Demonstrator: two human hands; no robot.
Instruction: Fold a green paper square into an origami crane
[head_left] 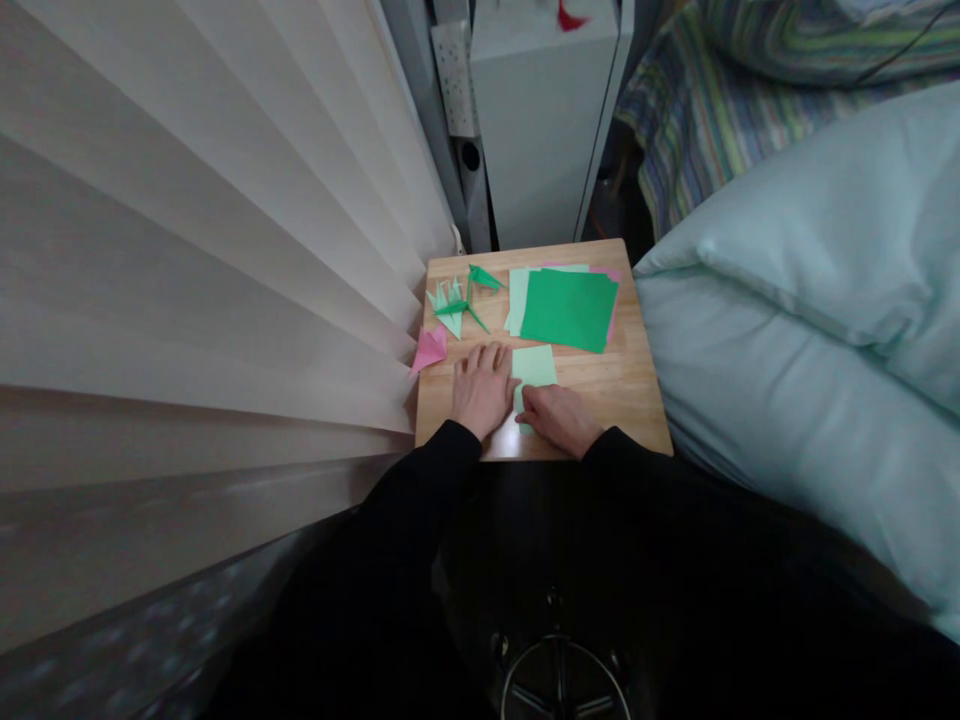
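A small light green sheet of origami paper point(534, 365), apparently folded, lies on the wooden tabletop point(630, 400) near its front edge. My left hand point(482, 385) rests flat just left of it, fingers spread, with the thumb at the paper's left edge. From the right, my right hand point(559, 415) bears on the lower part of the sheet with its fingers curled. That hand covers much of the sheet's lower half. Behind my left hand lie a green folded paper crane point(469, 303), a pale green folded piece point(450, 312) and a pink folded piece point(430, 348).
A stack of square paper, topped by a dark green sheet point(570, 310), lies at the back right of the tabletop. A pleated curtain point(300, 250) borders the left side, a pale blue quilt point(795, 330) the right. Behind stands a white cabinet point(544, 130).
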